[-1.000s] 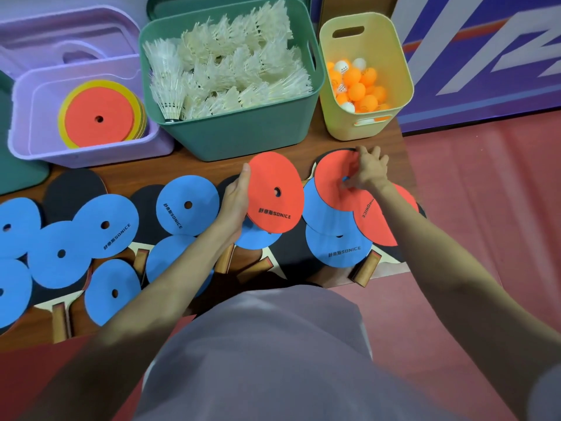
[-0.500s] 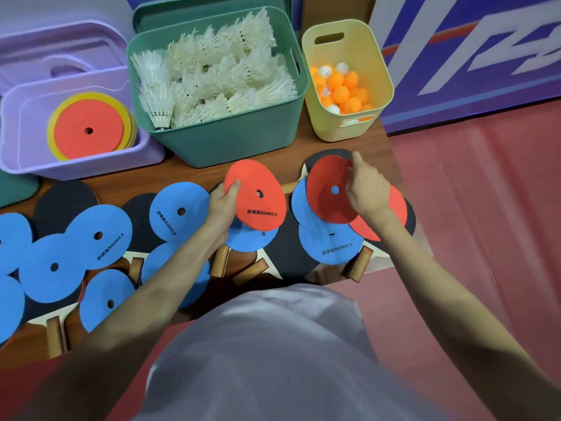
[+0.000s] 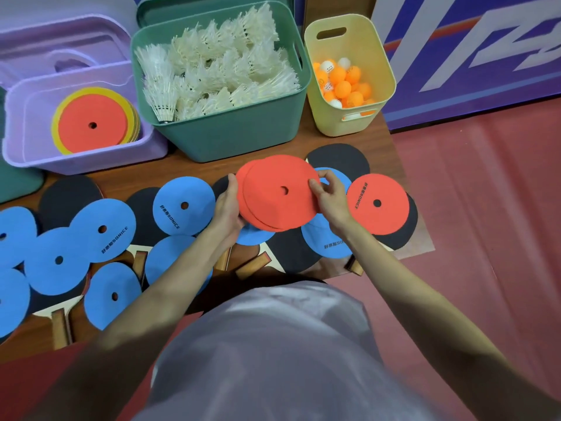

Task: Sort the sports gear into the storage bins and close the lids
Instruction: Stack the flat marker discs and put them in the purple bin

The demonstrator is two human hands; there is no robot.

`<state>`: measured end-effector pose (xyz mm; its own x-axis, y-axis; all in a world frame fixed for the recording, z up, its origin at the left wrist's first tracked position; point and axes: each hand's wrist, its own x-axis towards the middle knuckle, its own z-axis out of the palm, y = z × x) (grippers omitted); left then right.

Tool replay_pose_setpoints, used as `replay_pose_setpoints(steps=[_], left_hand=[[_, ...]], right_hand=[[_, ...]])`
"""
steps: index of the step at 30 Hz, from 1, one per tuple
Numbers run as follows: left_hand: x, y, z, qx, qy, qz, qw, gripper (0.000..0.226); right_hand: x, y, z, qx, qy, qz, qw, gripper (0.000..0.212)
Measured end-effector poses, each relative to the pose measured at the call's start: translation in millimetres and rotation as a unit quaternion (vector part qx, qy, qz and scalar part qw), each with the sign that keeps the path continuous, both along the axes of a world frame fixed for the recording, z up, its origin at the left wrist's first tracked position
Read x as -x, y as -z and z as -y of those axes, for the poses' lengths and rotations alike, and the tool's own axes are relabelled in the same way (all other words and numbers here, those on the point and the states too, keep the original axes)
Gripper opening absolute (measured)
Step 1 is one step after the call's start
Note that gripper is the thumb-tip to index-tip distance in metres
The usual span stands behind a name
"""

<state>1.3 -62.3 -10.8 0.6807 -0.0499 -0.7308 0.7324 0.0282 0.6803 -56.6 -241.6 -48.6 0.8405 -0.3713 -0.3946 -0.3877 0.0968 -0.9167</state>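
Observation:
Two red flat discs (image 3: 277,197) are stacked together above the table's middle. My left hand (image 3: 229,205) grips their left edge and my right hand (image 3: 329,197) pinches their right edge. Another red disc (image 3: 378,203) lies on the table just right of my right hand. Several blue discs (image 3: 103,230) cover the table to the left, lying over black table tennis paddles (image 3: 71,192). A purple bin (image 3: 18,153) at back left holds a pile of red and yellow discs (image 3: 92,124).
A green bin (image 3: 236,135) full of white shuttlecocks (image 3: 218,71) stands behind the hands. A yellow bin (image 3: 328,117) with orange and white balls (image 3: 344,83) sits at back right. A purple lid (image 3: 60,41) lies behind the purple bin. The table edge (image 3: 425,238) drops to red floor at right.
My right hand lifted its red disc off the table and brought it left. It now lies on the red disc in my left hand, and both hands hold the pair.

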Motion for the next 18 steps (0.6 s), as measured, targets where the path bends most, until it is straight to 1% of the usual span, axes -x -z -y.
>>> replay_pose_setpoints(steps=[3, 6, 10, 12, 14, 16, 18], left_hand=[[1, 2, 2, 0.001, 0.014, -0.001, 1.000, 0.054], [4, 4, 7, -0.021, 0.025, 0.005, 0.999, 0.053], [8, 5, 13, -0.021, 0.044, 0.008, 0.999, 0.051], [11, 6, 15, -0.011, 0.068, 0.023, 0.997, 0.042], [14, 8, 18, 0.004, 0.099, 0.050, 0.994, 0.027], [17, 9, 21, -0.003, 0.124, 0.067, 0.990, 0.014], [19, 8, 26, -0.003, 0.140, 0.075, 0.987, 0.013]], right_hand=[[2, 7, -2, 0.018, -0.026, -0.003, 1.000, 0.007], [5, 10, -2, 0.044, -0.041, 0.001, 0.998, 0.009], [7, 18, 6, 0.086, -0.040, -0.007, 0.995, 0.010], [10, 22, 10, 0.108, -0.043, -0.008, 0.993, 0.011], [14, 26, 15, 0.128, -0.046, -0.011, 0.991, 0.014], [18, 27, 20, 0.151, -0.040, -0.021, 0.987, 0.014], [24, 30, 30, 0.186, -0.020, -0.036, 0.982, 0.015]])
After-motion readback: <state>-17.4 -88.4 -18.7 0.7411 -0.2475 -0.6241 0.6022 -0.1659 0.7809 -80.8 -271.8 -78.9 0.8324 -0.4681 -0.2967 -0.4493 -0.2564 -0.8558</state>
